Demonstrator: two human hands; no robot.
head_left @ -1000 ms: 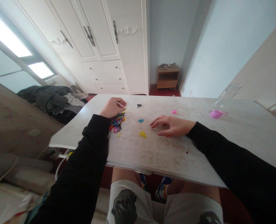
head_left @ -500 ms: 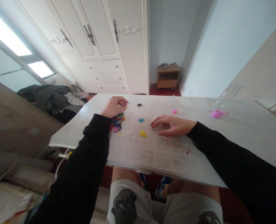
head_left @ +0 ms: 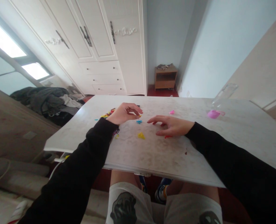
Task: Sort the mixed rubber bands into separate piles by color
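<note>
my left hand (head_left: 126, 112) has swung off the pile of coloured plastic pieces (head_left: 108, 113) and now hovers just over the blue piece (head_left: 139, 121), fingertips pinched narrow. i can't tell if anything's between them. my right hand (head_left: 172, 125) lies spread and empty near the yellow piece (head_left: 141, 135). the worktop (head_left: 152, 155) is pale and stained, with a white wardrobe (head_left: 105, 46) behind it.

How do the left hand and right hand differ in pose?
The left hand is curled, thumb and fingers pinched together; the right hand lies flatter, fingers spread. The left hand is beside the colourful pile; the right hand is apart from it. Both wear black sleeves.
</note>
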